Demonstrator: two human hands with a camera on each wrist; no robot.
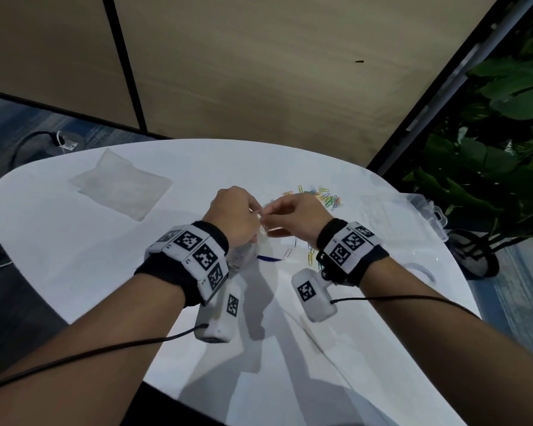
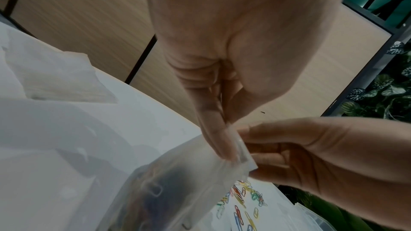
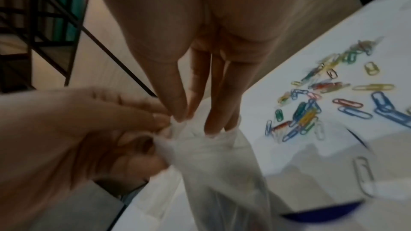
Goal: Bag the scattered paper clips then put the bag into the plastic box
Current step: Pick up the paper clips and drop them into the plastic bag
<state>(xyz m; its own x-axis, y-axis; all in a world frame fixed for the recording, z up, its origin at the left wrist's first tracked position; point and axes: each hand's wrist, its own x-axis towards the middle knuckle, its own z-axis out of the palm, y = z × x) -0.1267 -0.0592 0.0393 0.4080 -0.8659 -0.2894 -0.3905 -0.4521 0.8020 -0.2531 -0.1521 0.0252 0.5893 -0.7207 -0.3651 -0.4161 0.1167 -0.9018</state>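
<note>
A small clear plastic bag (image 2: 177, 191) with several coloured paper clips inside hangs above the white table (image 1: 105, 272). My left hand (image 1: 233, 210) pinches its top strip (image 2: 242, 154), and my right hand (image 1: 293, 215) pinches the same top edge from the other side. In the right wrist view the bag (image 3: 218, 173) hangs below both sets of fingertips. Loose coloured paper clips (image 1: 323, 196) lie scattered on the table just beyond my right hand, with a few more (image 1: 311, 256) under my right wrist. The clear plastic box (image 1: 413, 210) sits open at the table's right edge.
A stack of empty clear bags (image 1: 120, 189) lies at the table's far left. A beige partition wall (image 1: 259, 72) stands behind the table, and green plants (image 1: 499, 133) at the right. A cable (image 1: 34, 142) lies on the floor at the left.
</note>
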